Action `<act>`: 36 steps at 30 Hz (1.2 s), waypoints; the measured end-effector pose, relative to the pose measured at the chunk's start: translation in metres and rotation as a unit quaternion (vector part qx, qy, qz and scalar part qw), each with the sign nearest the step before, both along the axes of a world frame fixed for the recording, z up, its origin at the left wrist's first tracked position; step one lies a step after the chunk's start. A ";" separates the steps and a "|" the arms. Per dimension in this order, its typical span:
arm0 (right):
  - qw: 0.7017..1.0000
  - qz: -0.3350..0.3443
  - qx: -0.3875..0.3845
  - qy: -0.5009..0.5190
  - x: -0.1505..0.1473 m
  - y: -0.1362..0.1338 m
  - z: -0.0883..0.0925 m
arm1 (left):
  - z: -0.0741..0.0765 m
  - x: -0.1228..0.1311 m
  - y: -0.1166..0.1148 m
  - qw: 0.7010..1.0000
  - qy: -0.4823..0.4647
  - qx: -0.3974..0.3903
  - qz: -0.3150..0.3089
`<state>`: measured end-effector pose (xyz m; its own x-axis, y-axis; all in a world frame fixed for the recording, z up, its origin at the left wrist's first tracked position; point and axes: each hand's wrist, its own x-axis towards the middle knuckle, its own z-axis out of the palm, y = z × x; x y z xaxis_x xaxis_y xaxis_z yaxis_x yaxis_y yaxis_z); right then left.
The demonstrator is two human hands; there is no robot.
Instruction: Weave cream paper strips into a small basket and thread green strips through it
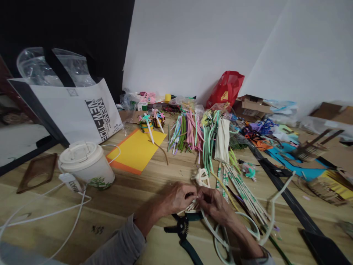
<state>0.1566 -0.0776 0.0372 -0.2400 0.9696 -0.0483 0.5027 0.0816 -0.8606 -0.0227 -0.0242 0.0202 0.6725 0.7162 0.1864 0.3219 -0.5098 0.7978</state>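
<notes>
Wire strippers (180, 230) lie on the table (93, 230) before the left hand (179, 198)

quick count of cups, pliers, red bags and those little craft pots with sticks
white lidded paper cup: 1
black-and-green wire strippers: 1
red plastic bag: 1
small craft pots: 2
total: 5

A pale woven shape of paper strips (201, 177) is pinched between the left hand (178, 198) and the right hand (213, 204) at 6 o'clock. Dark pliers (182, 230) are laid just below the hands, a lidded cup (85, 165) is stood at 8 o'clock, and bundles of coloured strips (187, 132) are spread at 12 o'clock.
</notes>
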 end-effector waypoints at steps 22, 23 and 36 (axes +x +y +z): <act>0.990 -0.029 -0.068 0.118 0.009 0.006 -0.009 | -0.001 -0.003 0.014 0.942 -0.180 -0.285 0.003; 0.988 -0.031 -0.075 0.130 0.010 0.007 -0.010 | -0.001 -0.003 0.016 0.933 -0.198 -0.302 0.015; 0.979 -0.087 -0.053 0.176 -0.006 0.006 -0.003 | -0.001 0.011 0.006 0.868 -0.296 -0.386 0.102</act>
